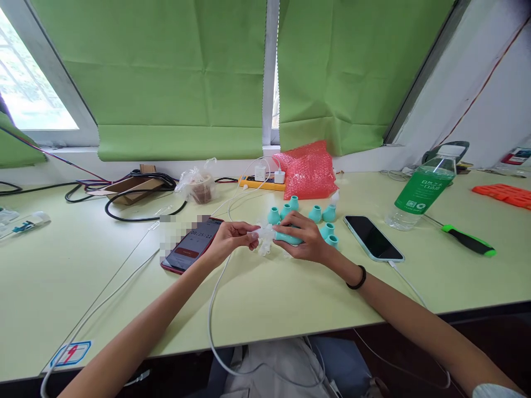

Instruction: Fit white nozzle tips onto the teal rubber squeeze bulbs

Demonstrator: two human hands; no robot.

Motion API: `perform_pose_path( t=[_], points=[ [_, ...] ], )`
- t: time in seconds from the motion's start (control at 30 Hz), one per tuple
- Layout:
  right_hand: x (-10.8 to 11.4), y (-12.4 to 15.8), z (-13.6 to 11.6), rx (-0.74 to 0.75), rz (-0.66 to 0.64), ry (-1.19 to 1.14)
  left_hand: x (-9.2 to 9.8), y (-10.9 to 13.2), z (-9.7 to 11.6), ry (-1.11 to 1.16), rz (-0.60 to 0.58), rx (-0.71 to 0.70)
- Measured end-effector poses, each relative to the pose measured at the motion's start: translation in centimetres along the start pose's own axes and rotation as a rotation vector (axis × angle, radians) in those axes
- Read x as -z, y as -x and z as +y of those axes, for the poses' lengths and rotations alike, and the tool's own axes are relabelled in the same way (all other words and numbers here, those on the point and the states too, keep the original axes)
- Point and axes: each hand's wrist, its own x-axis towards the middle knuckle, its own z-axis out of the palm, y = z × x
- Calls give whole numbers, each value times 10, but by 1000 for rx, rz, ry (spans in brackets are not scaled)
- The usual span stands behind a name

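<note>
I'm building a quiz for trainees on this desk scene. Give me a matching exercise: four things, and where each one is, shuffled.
1 teal piece
2 water bottle
3 red bubble wrap
4 clear piece

A in the left hand
B back edge of the table
C in the right hand
D right of the dark-screen phone

Pairs: 1-C, 2-D, 3-B, 4-A

It looked like a makeshift workroom: a long pale-green desk (265,298) under green blinds (166,83), with a power strip (262,182), cables, a screwdriver (468,241).
</note>
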Motion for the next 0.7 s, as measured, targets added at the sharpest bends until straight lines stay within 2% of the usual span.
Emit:
perform_pose_path(
  t=[0.33,0.7],
  points=[
    [-4,-3,-7,-277,-12,-285,0,1,4,-51,-95,-7],
    [-9,-3,-14,-560,-28,-453,-2,1,0,21,-40,-29]
  ],
)
